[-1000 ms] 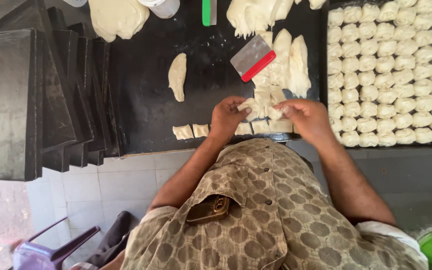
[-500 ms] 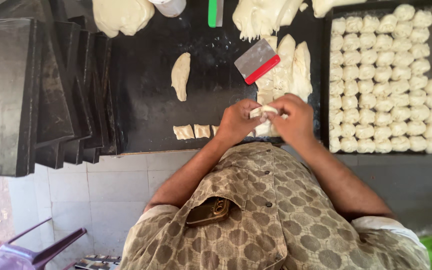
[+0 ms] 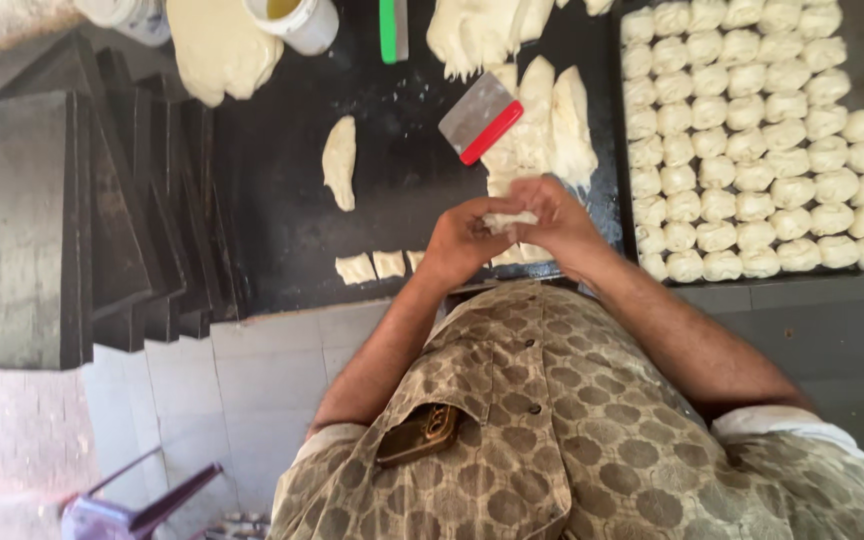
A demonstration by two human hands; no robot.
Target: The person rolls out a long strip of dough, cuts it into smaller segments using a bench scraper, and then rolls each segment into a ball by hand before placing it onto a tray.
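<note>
My left hand (image 3: 460, 243) and my right hand (image 3: 555, 222) meet over the near edge of the black worktop (image 3: 282, 200), both closed around one small piece of pale dough (image 3: 508, 217). Just beyond them lie long slabs of dough (image 3: 552, 115) with a metal scraper with a red grip (image 3: 480, 118) resting on them. A few small cut dough pieces (image 3: 372, 266) sit in a row left of my left hand. A single dough strip (image 3: 340, 160) lies farther left.
A black tray (image 3: 620, 150) at the right holds several rows of shaped dough balls (image 3: 752, 130). Stacked black trays (image 3: 62, 210) stand at the left. A big dough lump (image 3: 214, 50), a white cup (image 3: 297, 20) and a green-handled tool (image 3: 389, 28) lie at the far side. A purple chair (image 3: 137, 500) stands below.
My hands rose off the cut pieces on the worktop and came together, now working one dough piece between them. The view has shifted slightly.
</note>
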